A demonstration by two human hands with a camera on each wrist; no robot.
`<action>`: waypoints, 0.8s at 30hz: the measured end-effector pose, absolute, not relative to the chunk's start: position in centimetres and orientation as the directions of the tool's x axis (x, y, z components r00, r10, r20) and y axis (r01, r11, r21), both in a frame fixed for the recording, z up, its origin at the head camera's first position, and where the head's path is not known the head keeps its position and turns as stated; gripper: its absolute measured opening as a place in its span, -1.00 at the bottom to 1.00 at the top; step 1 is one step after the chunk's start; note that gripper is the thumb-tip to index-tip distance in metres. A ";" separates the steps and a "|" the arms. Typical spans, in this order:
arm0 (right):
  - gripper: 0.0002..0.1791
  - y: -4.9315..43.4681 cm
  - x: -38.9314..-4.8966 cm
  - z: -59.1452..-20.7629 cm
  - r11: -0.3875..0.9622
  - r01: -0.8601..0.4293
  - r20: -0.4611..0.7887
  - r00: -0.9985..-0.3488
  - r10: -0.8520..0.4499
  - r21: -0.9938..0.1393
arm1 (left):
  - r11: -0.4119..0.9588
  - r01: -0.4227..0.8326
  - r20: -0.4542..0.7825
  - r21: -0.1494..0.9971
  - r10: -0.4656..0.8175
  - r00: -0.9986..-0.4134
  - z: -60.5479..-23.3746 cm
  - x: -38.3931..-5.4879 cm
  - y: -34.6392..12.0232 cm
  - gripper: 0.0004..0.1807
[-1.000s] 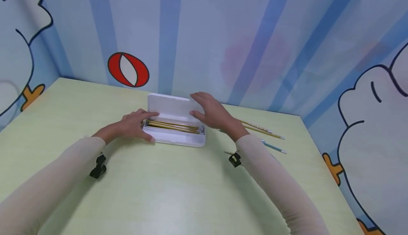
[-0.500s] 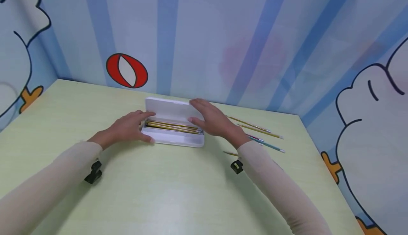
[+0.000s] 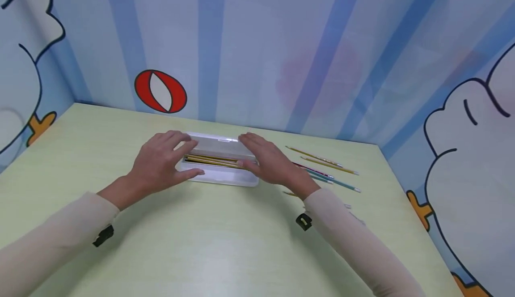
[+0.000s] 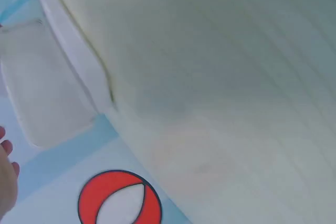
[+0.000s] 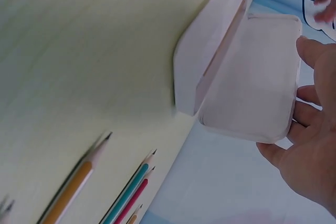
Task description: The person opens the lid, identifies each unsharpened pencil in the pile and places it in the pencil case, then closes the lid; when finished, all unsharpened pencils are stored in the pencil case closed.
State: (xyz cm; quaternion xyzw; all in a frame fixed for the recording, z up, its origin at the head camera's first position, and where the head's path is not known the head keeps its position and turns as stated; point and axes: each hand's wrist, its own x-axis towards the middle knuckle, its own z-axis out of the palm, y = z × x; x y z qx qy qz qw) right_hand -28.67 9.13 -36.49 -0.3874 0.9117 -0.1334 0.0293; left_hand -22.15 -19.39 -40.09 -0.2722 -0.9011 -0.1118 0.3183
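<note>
A white pencil case (image 3: 225, 178) stands on the table with its lid (image 3: 217, 144) raised and leaning forward. Several yellow pencils (image 3: 213, 160) lie inside. My left hand (image 3: 158, 160) is at the case's left end, thumb and fingers spread apart; whether it touches the case cannot be told. At the right end, my right hand (image 3: 269, 160) rests its fingers on the lid's edge, with the thumb lower in front. The right wrist view shows those fingers (image 5: 310, 98) against the lid (image 5: 252, 77), some partly behind it.
Right of the case lie several loose pencils: yellow ones (image 3: 327, 165), a teal one (image 3: 339, 184) and a red one (image 3: 318, 171). More lie partly under the right forearm. A printed blue cloth wall (image 3: 249, 55) rises behind the table (image 3: 225, 239).
The lid has tipped forward and lower over the pencils, with my right hand coming down along with it. My left hand has lifted slightly at the left end.
</note>
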 end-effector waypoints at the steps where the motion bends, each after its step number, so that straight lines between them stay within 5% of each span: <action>1: -0.26 9.2 -28.5 -36.6 0.663 -0.703 0.051 -0.695 -0.717 -0.257 | 0.821 0.570 0.617 0.027 0.435 -0.655 -39.9 -22.1 -19.1 -0.13; 6: -0.25 9.5 -27.5 -37.2 0.651 -0.729 0.073 -0.676 -0.733 -0.212 | 0.837 0.545 0.420 0.040 0.481 -0.770 -39.9 -21.6 -17.7 0.11; 12: -0.27 9.7 -26.3 -38.3 0.606 -0.775 0.063 -0.624 -0.779 -0.177 | 0.876 0.479 0.254 0.058 0.451 -0.856 -40.8 -21.2 -16.9 0.13; 24: -0.13 10.1 -24.9 -40.2 0.613 -0.780 -0.070 -0.609 -0.790 -0.125 | 0.880 0.449 0.128 0.155 0.433 -0.892 -42.6 -20.3 -16.1 0.00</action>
